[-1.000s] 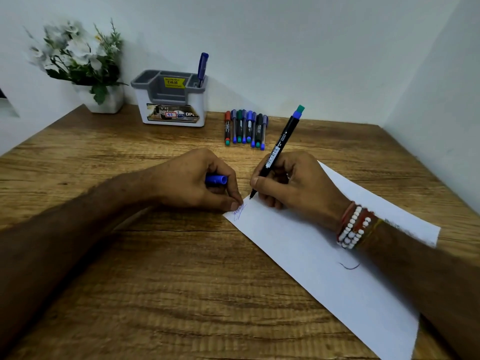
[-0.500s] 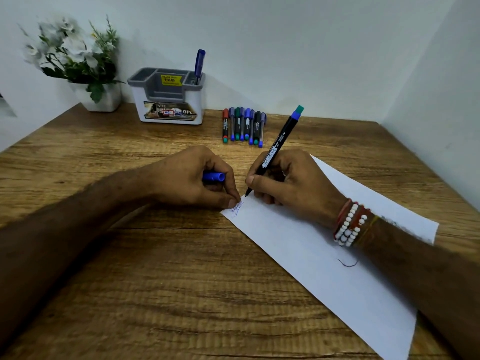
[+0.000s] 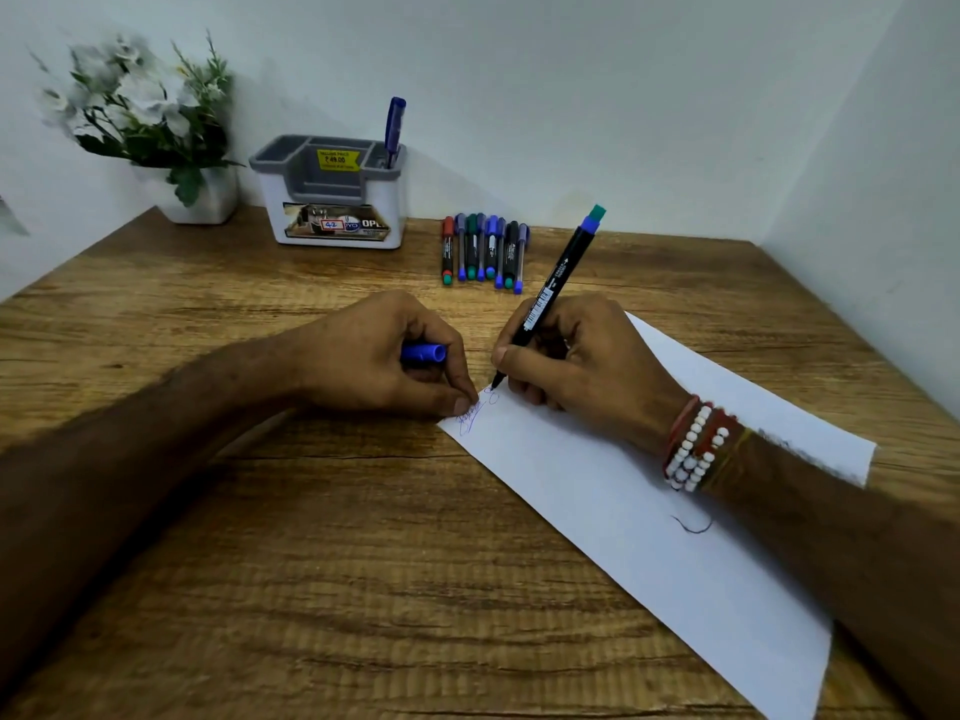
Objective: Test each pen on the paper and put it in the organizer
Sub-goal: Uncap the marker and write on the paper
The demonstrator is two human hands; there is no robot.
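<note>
My right hand (image 3: 582, 361) grips a black pen (image 3: 553, 288) with a blue and green end; its tip touches the near-left corner of the white paper (image 3: 649, 517), beside a blue scribble (image 3: 475, 413). My left hand (image 3: 384, 356) is closed around a blue pen cap (image 3: 423, 352), and its thumb presses on the paper's corner. Several capped pens (image 3: 483, 252) lie in a row at the back of the table. The white and grey organizer (image 3: 332, 192) stands at the back left with one blue pen (image 3: 394, 129) upright in its right compartment.
A white pot of flowers (image 3: 150, 127) sits in the back left corner. White walls close the wooden table (image 3: 311, 563) at the back and on the right. A short dark line (image 3: 693, 527) marks the paper near my right forearm.
The pen tip has stayed at the paper's corner with small writing strokes, and a little more blue ink shows there. The left hand holds still.
</note>
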